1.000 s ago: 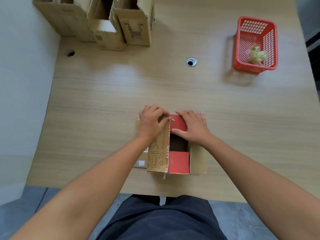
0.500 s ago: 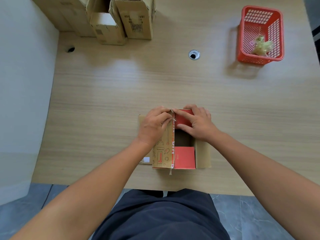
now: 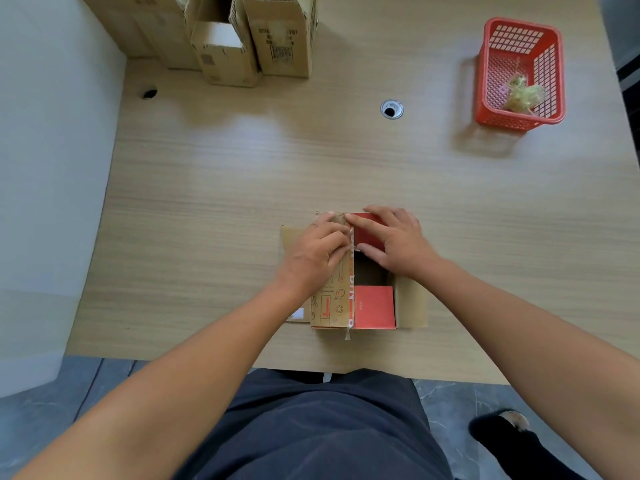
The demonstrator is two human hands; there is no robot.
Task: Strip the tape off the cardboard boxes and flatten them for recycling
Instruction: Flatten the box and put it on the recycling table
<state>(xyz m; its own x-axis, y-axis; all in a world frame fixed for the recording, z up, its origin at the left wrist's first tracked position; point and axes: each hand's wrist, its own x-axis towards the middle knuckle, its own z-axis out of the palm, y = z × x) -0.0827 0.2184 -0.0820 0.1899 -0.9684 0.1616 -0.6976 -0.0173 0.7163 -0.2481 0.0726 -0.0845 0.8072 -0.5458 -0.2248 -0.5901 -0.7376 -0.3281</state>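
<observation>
While the left hand [image 3: 313,259] curls its fingers round what seems to be the clear tape strip [image 3: 347,333] at the flap seam, the right hand [image 3: 394,241] presses flat, fingers straight, on a red flap of the small brown cardboard box [image 3: 330,306], which sits near the front edge of the light wooden table [image 3: 225,188].

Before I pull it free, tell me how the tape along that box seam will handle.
The tape is probably floppy: its loose end hangs limp off the box. Likely light and apt to crumple, like the wad in the red basket.
</observation>
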